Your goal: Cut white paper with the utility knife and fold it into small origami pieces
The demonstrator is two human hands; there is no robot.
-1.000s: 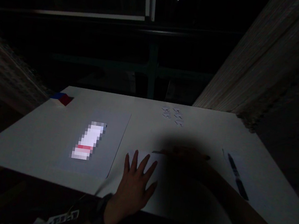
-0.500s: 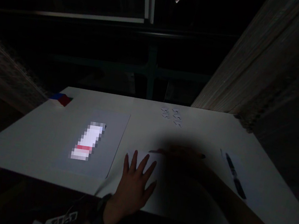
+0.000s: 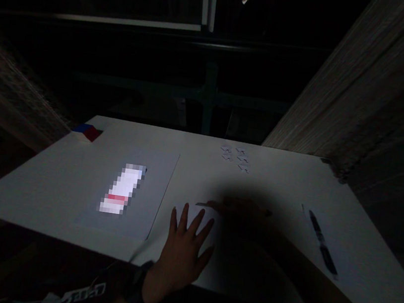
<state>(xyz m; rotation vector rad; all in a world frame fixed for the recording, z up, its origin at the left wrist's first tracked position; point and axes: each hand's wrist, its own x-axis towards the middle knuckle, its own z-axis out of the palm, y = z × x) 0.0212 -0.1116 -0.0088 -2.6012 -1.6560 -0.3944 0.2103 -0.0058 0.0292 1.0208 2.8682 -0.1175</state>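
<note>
Right hand (image 3: 242, 210) mostly lost in dark shadow, grip unclear. Phone screen (image 3: 122, 189) pixelated, unreadable. Small paper pieces (image 3: 235, 159) too faint for detail. Right forearm (image 3: 333, 290) cut off by frame edge.

A dark band, probably a watch (image 3: 136, 290), circles the left wrist; the right forearm is bare.

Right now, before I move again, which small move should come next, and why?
Probably draw the left hand back slightly: the thin tool in the shadowed right hand ends very near the left hand's spread fingertips.
</note>
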